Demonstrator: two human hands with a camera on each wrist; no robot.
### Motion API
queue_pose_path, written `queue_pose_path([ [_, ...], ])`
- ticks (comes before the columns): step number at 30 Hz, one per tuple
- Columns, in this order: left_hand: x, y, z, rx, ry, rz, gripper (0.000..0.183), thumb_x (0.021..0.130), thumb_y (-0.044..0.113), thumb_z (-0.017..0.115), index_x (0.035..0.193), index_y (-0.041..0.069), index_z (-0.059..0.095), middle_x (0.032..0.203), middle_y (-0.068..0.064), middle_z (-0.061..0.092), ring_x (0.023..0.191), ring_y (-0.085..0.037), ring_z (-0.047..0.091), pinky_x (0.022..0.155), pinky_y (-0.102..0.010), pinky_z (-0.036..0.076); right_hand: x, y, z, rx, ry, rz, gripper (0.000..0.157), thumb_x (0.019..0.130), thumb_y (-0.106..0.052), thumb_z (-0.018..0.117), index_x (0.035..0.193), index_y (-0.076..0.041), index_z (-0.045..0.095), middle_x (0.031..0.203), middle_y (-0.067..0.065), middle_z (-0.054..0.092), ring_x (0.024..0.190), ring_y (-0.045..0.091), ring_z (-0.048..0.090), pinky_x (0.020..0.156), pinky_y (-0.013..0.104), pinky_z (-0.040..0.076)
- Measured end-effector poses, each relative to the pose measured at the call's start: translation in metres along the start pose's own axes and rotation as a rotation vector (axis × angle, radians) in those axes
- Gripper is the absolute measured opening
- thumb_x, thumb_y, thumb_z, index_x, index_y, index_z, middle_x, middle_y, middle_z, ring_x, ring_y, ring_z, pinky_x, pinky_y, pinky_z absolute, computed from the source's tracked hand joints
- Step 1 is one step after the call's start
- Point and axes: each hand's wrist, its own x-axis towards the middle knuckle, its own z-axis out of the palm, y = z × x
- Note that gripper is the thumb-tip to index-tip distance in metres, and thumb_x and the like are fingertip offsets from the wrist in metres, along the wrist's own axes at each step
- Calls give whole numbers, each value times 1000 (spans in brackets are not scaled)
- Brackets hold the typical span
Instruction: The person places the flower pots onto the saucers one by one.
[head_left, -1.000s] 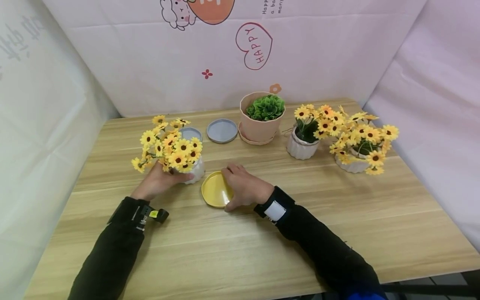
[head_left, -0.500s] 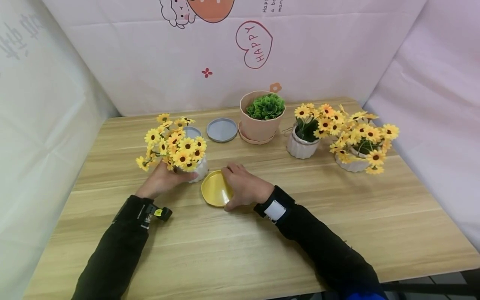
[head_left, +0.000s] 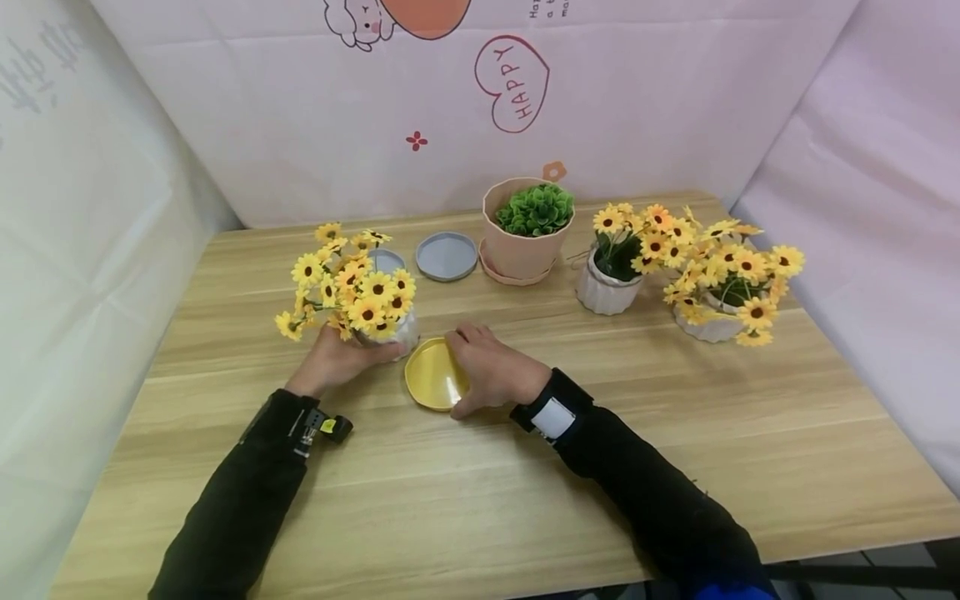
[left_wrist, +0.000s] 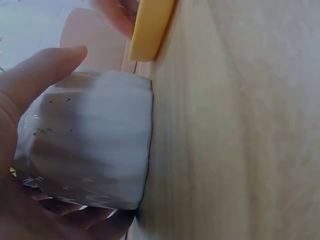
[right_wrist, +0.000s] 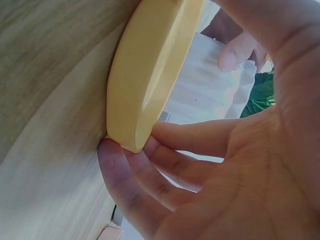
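My left hand (head_left: 336, 362) grips a white ceramic flowerpot (left_wrist: 100, 135), thumb on one side and fingers round the other. Yellow daisies (head_left: 363, 292) spread from this pot toward the left and hide much of it in the head view. The pot stands upright, its base right at the tabletop in the left wrist view. Just to its right lies a yellow saucer (head_left: 430, 377), low and shiny. Across the saucer's right side, my right hand (head_left: 497, 372) holds it by the rim, with fingertips (right_wrist: 114, 155) at the edge close to the wood.
Two grey-blue saucers (head_left: 447, 257) lie behind the held pot, one partly covered by flowers. A pink pot (head_left: 521, 246) with a green plant stands on its own saucer. Two more white daisy pots (head_left: 606, 292) are at the right. A white cloth (head_left: 645, 100) hangs behind the table.
My left hand has shifted a little to the right with the daisy pot, bringing it nearer the yellow saucer. My right hand and the saucer have stayed in place.
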Motion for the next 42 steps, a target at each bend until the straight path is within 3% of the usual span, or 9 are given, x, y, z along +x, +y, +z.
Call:
queue_pose_path([
  [7, 1, -2, 4, -30, 47, -1, 103, 77, 18, 96, 162, 22, 37, 164, -5, 47, 157, -27, 37, 134, -56, 19, 0, 0, 0, 1, -5, 0, 104, 77, -40, 96, 157, -3, 40, 150, 14, 45, 136, 29, 44, 120, 42, 44],
  [20, 3, -2, 5, 21, 110, 23, 106, 73, 18, 99, 160, 22, 39, 163, -4, 49, 156, -26, 40, 134, -52, 21, -1, 1, -1, -11, -4, 4, 106, 77, -41, 95, 158, -3, 38, 152, 14, 45, 136, 29, 44, 120, 41, 45],
  [33, 0, 0, 5, 7, 84, 35, 100, 74, 16, 98, 158, 20, 44, 158, -5, 54, 152, -27, 45, 132, -53, 26, 1, 0, 0, -8, -7, 4, 105, 77, -41, 95, 158, -4, 39, 152, 14, 44, 136, 29, 44, 119, 42, 45],
  [42, -1, 7, 0, -4, 103, 55, 102, 71, 16, 100, 156, 22, 44, 156, -1, 55, 149, -23, 47, 132, -52, 25, 0, 0, -1, -15, 3, -6, 106, 77, -41, 95, 158, -2, 39, 153, 15, 44, 137, 30, 44, 120, 42, 45],
])
